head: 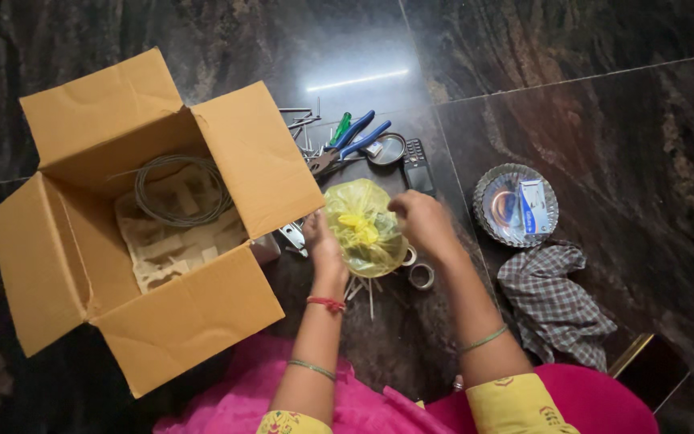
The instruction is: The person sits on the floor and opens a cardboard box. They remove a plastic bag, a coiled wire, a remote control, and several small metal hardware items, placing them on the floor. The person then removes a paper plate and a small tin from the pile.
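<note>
Both my hands grip a small translucent yellow plastic bag [361, 227] with something yellow inside, held just above the dark stone floor. My left hand [321, 241] holds its left side and my right hand [421, 222] holds its upper right edge. An open cardboard box [148, 219] stands to the left of my left hand, with a coil of grey wire [180, 189] and a moulded pulp insert inside.
Beyond the bag lie blue-handled pliers [347, 143], a green-handled tool, metal rods, a round lid and a dark remote. Thin sticks and rings of tape [421, 276] lie under the bag. A foil plate [516, 204] with a small box and a checked cloth [556, 301] lie to the right.
</note>
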